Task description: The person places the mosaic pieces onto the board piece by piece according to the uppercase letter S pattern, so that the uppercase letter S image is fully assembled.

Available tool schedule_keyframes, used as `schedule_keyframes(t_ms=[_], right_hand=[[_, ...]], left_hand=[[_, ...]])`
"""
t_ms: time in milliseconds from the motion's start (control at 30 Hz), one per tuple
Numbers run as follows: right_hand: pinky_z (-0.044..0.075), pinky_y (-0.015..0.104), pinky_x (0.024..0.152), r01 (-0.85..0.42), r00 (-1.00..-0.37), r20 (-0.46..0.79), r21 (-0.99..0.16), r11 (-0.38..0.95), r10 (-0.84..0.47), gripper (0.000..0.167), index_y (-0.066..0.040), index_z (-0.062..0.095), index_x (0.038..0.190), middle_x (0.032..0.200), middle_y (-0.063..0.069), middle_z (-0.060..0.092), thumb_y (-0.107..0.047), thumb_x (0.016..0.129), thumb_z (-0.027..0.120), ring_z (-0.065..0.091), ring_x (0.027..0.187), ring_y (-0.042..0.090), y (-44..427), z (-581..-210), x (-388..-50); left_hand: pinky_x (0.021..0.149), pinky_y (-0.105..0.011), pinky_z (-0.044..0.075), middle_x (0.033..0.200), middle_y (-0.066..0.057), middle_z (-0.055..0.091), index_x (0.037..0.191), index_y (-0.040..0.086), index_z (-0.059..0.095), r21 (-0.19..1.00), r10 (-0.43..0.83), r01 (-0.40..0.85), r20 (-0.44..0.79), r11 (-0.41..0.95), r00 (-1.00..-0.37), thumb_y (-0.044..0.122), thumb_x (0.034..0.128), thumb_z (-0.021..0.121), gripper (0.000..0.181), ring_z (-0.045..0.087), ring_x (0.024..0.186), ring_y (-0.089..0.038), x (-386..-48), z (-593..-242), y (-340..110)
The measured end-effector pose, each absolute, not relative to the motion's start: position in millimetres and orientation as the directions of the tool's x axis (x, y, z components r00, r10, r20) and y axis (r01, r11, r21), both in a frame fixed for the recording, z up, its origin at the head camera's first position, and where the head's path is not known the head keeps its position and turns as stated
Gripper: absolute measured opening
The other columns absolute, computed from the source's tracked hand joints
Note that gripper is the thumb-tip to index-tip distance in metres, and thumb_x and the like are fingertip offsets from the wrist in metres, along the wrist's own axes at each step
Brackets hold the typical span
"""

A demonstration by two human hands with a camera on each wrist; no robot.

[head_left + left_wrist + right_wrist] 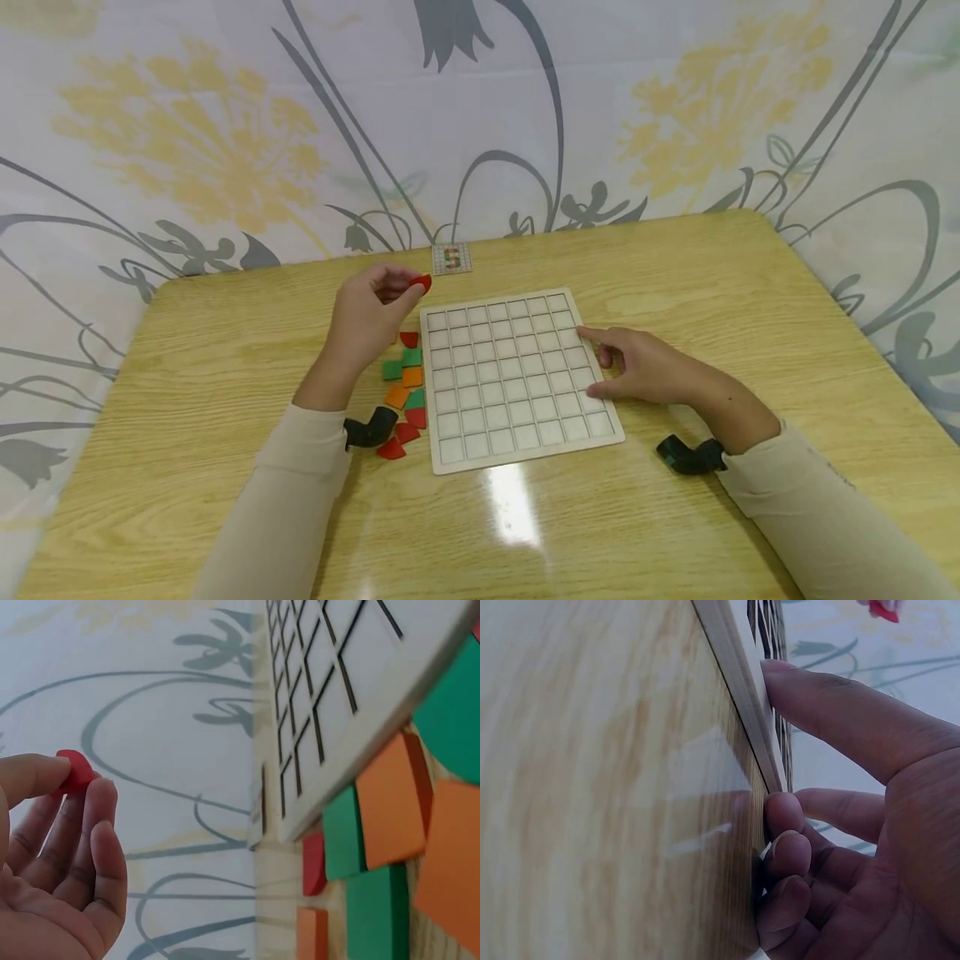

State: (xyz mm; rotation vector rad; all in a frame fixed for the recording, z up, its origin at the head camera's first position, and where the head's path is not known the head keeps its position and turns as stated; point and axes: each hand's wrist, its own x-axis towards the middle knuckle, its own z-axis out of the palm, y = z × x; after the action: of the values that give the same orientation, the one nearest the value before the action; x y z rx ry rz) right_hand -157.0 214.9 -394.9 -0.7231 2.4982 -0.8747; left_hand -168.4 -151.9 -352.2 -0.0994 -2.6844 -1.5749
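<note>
My left hand (360, 321) pinches a red piece (425, 284) with a curved edge between thumb and fingertips, raised just beyond the board's far left corner. The left wrist view shows this red piece (77, 772) partly covered by the fingers. A pale wooden grid board (525, 456) of square recesses lies on the table with no pieces in it. My right hand (652, 367) rests at the board's right edge, index finger and thumb touching its rim. In the right wrist view the thumb (832, 701) lies on the rim and the other fingers bend loosely near the tabletop.
Along the board's left side lie loose green squares (412, 357), orange squares (412, 377) and red curved pieces (391, 449). A small card (452, 259) with a coloured pattern on a grid lies behind the board. Patterned fabric (480, 125) hangs behind the wooden table (675, 267).
</note>
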Motion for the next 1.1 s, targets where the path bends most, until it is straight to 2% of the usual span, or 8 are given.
schedule_keyframes(t_ms=[167, 300, 433, 467, 600, 667, 767, 1100], right_hand=[[0.04, 0.024, 0.062, -0.351, -0.792, -0.178, -0.65, 0.674, -0.584, 0.083, 0.003, 0.038, 0.151, 0.091, 0.004, 0.05, -0.021, 0.084, 0.081, 0.041, 0.068, 0.011, 216, -395, -157], [0.04, 0.024, 0.063, -0.344, -0.794, -0.178, -0.656, 0.672, -0.581, 0.082, 0.003, 0.039, 0.15, 0.091, 0.004, 0.05, -0.019, 0.084, 0.082, 0.041, 0.069, 0.011, 215, -393, -157], [0.04, 0.025, 0.064, -0.334, -0.785, -0.189, -0.673, 0.66, -0.589, 0.083, 0.003, 0.037, 0.151, 0.091, 0.004, 0.05, -0.021, 0.085, 0.081, 0.041, 0.067, 0.01, 214, -394, -157], [0.04, 0.025, 0.064, -0.333, -0.783, -0.192, -0.673, 0.66, -0.591, 0.084, 0.003, 0.037, 0.152, 0.091, 0.004, 0.05, -0.022, 0.085, 0.081, 0.041, 0.067, 0.009, 214, -395, -157], [0.04, 0.025, 0.063, -0.329, -0.785, -0.194, -0.673, 0.663, -0.588, 0.083, 0.002, 0.037, 0.152, 0.091, 0.004, 0.05, -0.022, 0.085, 0.081, 0.04, 0.065, 0.009, 214, -395, -157], [0.04, 0.025, 0.063, -0.332, -0.788, -0.19, -0.67, 0.664, -0.586, 0.083, 0.002, 0.037, 0.152, 0.091, 0.004, 0.049, -0.022, 0.085, 0.081, 0.04, 0.065, 0.009, 215, -396, -157], [0.039, 0.025, 0.064, -0.336, -0.787, -0.183, -0.673, 0.659, -0.589, 0.083, 0.003, 0.037, 0.151, 0.09, 0.004, 0.049, -0.021, 0.085, 0.081, 0.039, 0.065, 0.009, 215, -397, -157], [0.039, 0.025, 0.064, -0.358, -0.796, -0.164, -0.648, 0.672, -0.583, 0.081, 0.003, 0.04, 0.15, 0.089, 0.002, 0.05, -0.021, 0.084, 0.081, 0.041, 0.069, 0.012, 214, -397, -157]], left_hand=[[0.085, -0.026, 0.055, 0.111, -0.008, 0.068, 0.116, 0.008, 0.065, 0.917, 0.066, 0.09, 0.07, 0.389, -0.995, 0.021, 0.096, 0.068, 0.024, 0.066, 0.097, -0.018, -165, -346, -147], [0.081, -0.024, 0.056, 0.11, -0.009, 0.067, 0.12, 0.006, 0.063, 0.95, 0.094, 0.114, 0.091, 0.29, -0.991, 0.015, 0.0957, 0.068, 0.027, 0.069, 0.096, -0.025, -162, -340, -139], [0.075, -0.021, 0.054, 0.107, -0.008, 0.062, 0.132, 0.013, 0.059, 0.955, 0.116, 0.131, 0.103, 0.266, -0.988, 0.011, 0.0975, 0.064, 0.035, 0.069, 0.093, -0.024, -158, -336, -131], [0.068, -0.021, 0.053, 0.106, -0.007, 0.061, 0.133, 0.016, 0.059, 0.953, 0.123, 0.138, 0.108, 0.269, -0.987, 0.011, 0.0984, 0.063, 0.035, 0.069, 0.091, -0.022, -158, -334, -128], [0.058, -0.024, 0.045, 0.102, -0.008, 0.059, 0.132, 0.019, 0.062, 0.949, 0.152, 0.187, 0.152, 0.254, -0.977, 0.01, 0.1001, 0.058, 0.033, 0.066, 0.083, -0.02, -158, -327, -117], [0.059, -0.024, 0.046, 0.101, -0.009, 0.059, 0.129, 0.016, 0.063, 0.948, 0.17, 0.211, 0.173, 0.237, -0.97, 0.009, 0.1, 0.057, 0.03, 0.065, 0.081, -0.021, -160, -324, -109], [0.067, -0.025, 0.051, 0.102, -0.009, 0.06, 0.127, 0.013, 0.064, 0.951, 0.186, 0.211, 0.171, 0.225, -0.968, 0.009, 0.0996, 0.059, 0.028, 0.065, 0.082, -0.022, -161, -322, -98], [0.08, -0.036, 0.057, 0.105, -0.009, 0.066, 0.124, 0.016, 0.064, 0.959, 0.177, 0.159, 0.118, 0.236, -0.977, 0.013, 0.0981, 0.064, 0.026, 0.066, 0.087, -0.023, -170, -330, -62]])
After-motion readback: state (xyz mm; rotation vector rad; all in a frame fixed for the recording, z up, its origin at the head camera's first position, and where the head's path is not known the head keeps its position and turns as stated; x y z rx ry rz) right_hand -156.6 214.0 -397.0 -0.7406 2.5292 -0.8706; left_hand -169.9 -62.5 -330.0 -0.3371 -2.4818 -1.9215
